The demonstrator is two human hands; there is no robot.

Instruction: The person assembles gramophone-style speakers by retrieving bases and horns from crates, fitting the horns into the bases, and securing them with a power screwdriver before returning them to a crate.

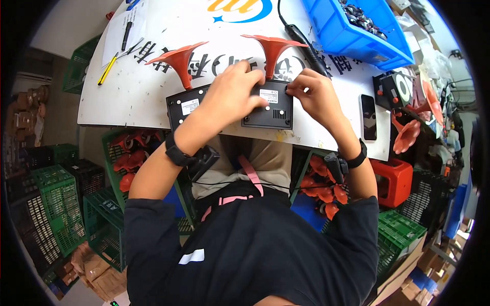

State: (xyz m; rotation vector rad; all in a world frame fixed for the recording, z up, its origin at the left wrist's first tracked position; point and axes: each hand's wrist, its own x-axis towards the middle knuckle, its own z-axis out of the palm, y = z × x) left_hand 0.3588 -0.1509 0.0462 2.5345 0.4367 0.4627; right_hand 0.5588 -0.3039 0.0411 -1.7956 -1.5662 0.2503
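Two flat black boxes lie side by side at the table's near edge, each with a red horn beyond its far side. My left hand point(229, 94) reaches over the gap between them. Its fingers bend over the far left part of the right box point(260, 120), gripping it with the thumb on its face, and hide part of both boxes. The left box point(175, 109) lies partly under that hand. My right hand point(317, 97) pinches at the right box's far right corner; what lies between the fingertips is too small to make out. The left horn point(179, 62) and right horn point(274, 50) flare away from me.
A black corded tool point(308, 50) lies behind my right hand, near a blue bin point(377, 43) of small parts. A phone point(368, 117) rests at right, near more red horns point(407, 133). A yellow cutter point(107, 69) lies far left. Crates of horns point(135, 158) flank my legs.
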